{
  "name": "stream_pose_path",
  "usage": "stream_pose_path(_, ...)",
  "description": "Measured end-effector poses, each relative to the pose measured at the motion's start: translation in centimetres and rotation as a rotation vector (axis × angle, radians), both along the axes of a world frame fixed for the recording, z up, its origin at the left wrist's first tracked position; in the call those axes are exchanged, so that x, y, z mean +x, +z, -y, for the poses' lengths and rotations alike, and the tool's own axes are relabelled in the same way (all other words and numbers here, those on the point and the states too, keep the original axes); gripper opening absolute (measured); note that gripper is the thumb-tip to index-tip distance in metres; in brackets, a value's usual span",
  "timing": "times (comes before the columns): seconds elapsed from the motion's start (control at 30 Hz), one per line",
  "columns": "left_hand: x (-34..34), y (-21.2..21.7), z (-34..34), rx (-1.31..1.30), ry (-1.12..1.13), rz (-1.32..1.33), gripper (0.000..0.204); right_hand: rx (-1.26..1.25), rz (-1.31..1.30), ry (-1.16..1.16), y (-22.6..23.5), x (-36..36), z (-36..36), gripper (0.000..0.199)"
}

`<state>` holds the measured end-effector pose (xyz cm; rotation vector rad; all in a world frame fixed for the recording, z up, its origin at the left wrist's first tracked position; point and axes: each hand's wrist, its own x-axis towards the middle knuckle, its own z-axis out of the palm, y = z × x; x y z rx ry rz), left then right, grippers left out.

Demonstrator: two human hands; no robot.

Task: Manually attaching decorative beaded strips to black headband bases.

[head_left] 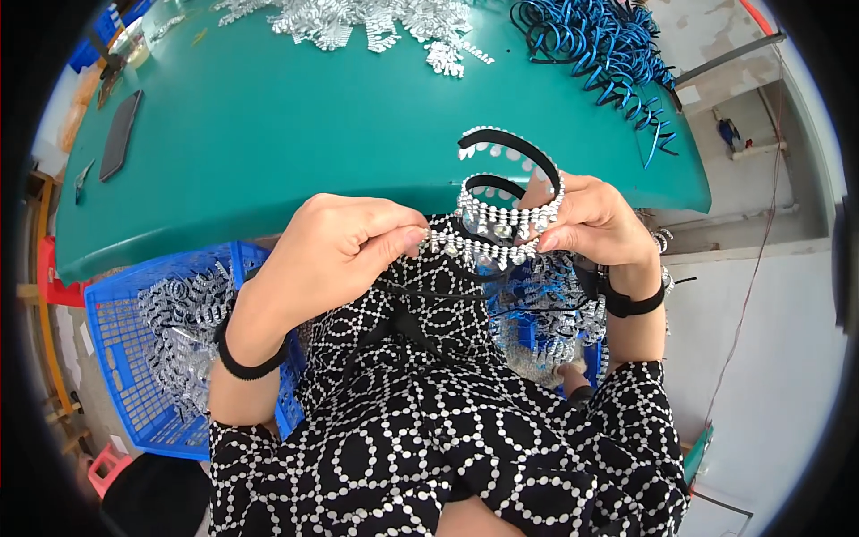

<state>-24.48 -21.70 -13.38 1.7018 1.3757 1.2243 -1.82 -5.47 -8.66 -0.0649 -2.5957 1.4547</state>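
Observation:
A coiled strip of beaded trim (506,215), black on its inner face and set with rows of white and clear beads, hangs between my hands over my lap. My left hand (358,237) pinches one end of it between thumb and forefinger. Wrapped round the coiled part, my right hand (591,219) has its thumb on the near side and the other fingers partly hidden behind the loops. One loop rises above the coil and curls over to the left. Both hands are just in front of the table's near edge.
Across the green table (313,134) lie a heap of silvery white trim pieces (358,18), blue and black coiled strips (599,45), a dark phone (121,134) and small scissors (82,179). A blue crate (116,340) of coiled trim stands at my left; more coils (546,304) lie below my right hand.

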Motion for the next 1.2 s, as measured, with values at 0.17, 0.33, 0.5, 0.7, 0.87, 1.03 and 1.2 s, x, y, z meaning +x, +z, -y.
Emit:
stream_pose_path(0.17,0.5,-0.6,0.0,0.068,-0.002,-0.001,0.011,-0.195,-0.069,0.07,-1.6,0.2,-0.4,0.015)
stream_pose_path(0.33,1.2,-1.4,-0.8,-0.008,-0.048,0.13,0.015,-0.302,-0.179,0.156,-3.4,-0.6,-1.1,0.018)
stream_pose_path(0.5,1.6,-2.8,-0.8,-0.223,-0.156,0.58,0.019,-0.501,-0.276,0.104,-6.1,-1.7,-1.0,0.023)
stream_pose_path(0.7,0.8,-1.8,-1.2,-0.317,-0.166,0.741,0.028,-1.084,-0.332,0.098,-9.6,-4.1,0.2,0.019)
stream_pose_path(0.87,-0.5,-0.9,-1.3,-0.339,0.001,0.601,0.024,-0.851,-0.109,-0.274,-7.3,-5.0,0.3,0.025)
stream_pose_path(1.03,-0.6,0.8,-1.4,-0.246,0.219,0.415,0.022,0.021,-0.072,-0.508,-0.3,-4.3,1.5,0.019)
stream_pose_path(1.2,0.6,2.6,-2.5,-0.081,0.322,0.095,0.02,0.485,-0.167,-0.267,2.4,-6.8,2.0,0.015)
